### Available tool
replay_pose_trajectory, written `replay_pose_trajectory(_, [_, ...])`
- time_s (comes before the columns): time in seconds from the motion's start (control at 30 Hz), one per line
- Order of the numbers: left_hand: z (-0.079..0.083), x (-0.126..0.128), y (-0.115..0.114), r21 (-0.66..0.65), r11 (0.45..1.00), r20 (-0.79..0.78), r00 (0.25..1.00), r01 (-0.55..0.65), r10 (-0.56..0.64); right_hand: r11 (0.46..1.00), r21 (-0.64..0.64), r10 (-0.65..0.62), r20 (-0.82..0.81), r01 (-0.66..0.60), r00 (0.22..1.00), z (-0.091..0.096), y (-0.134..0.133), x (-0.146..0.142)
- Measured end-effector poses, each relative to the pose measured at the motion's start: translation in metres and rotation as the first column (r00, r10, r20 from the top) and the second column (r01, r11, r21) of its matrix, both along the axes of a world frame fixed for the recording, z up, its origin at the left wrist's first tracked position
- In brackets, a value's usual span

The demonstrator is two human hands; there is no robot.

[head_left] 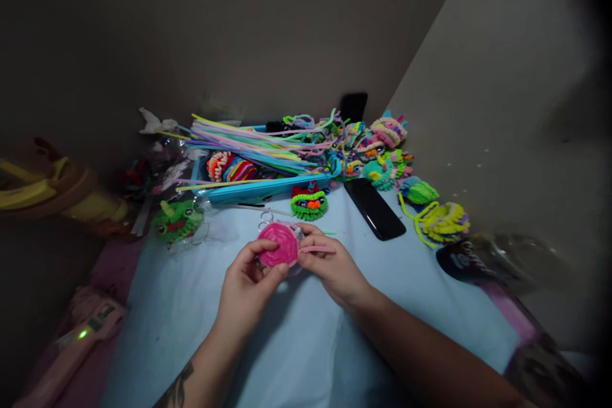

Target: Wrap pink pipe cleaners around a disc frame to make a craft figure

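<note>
My left hand (248,284) is closed round a flat pink coiled pipe-cleaner disc (278,252), held over the pale blue table cover (191,306). Pinched against the disc's right edge, my right hand (329,264) grips the loose pink pipe-cleaner end (319,248) that sticks out to the right. A metal key ring (266,219) shows just above the disc.
A blue tray (261,189) of long coloured pipe cleaners (253,143) stands behind. A green and red figure (309,204), a green creature (178,219), several more figures (382,146), a black phone (374,208), a yellow-green piece (442,222), a plastic bottle (497,261) and a pink glue gun (81,338) surround me.
</note>
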State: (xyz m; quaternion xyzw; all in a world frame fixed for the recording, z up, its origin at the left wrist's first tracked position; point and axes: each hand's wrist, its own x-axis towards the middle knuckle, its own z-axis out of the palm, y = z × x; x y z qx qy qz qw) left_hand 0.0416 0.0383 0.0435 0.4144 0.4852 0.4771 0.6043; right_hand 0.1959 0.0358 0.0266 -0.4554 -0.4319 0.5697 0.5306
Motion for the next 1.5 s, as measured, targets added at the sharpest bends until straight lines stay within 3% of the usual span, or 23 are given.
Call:
replay_pose_trajectory(0.2, [0.003,0.001,-0.003,-0.025,0.999,0.001,0.999,0.043,-0.043,0.999,-0.032,-0.01,-0.097,0.007,0.995,0.0,-0.001,0.0])
replay_pose_trajectory(0.33, [0.004,0.0,-0.001,-0.037,0.998,0.006,0.999,0.052,-0.052,0.998,0.052,-0.045,0.06,0.042,0.997,0.0,-0.002,0.004])
replay_pose_trajectory(0.43, [0.002,-0.002,0.002,-0.046,0.998,0.026,0.999,0.04,-0.038,0.977,0.168,-0.169,0.211,0.135,0.963,0.0,-0.002,0.006])
replay_pose_trajectory(0.53, [-0.001,-0.003,0.003,-0.086,0.994,0.07,0.996,0.069,-0.063,0.961,0.238,-0.2,0.256,0.139,0.946,0.0,-0.002,0.008])
replay_pose_trajectory(0.87, [0.002,-0.003,0.001,-0.114,0.985,0.105,0.987,0.131,-0.119,0.974,0.214,0.015,0.285,-0.078,0.958,0.004,0.001,0.014])
replay_pose_trajectory(1.07, [-0.001,-0.006,0.003,-0.124,0.984,0.1,0.988,0.129,-0.117,0.985,0.17,-0.008,0.235,-0.033,0.972,0.006,0.002,0.019])
replay_pose_trajectory(1.23, [-0.004,-0.007,0.002,-0.11,0.973,0.133,0.973,0.203,-0.188,0.994,0.084,0.058,0.17,-0.073,0.984,0.007,0.002,0.024])
replay_pose_trajectory(1.4, [-0.001,-0.008,0.002,-0.124,0.965,0.175,0.962,0.233,-0.209,0.99,0.129,-0.079,0.182,0.056,0.98,0.006,0.005,0.024])
replay_pose_trajectory(1.5, [-0.001,-0.008,0.002,-0.12,0.955,0.187,0.95,0.273,-0.248,0.991,0.123,-0.077,0.155,0.058,0.985,0.004,0.007,0.024])
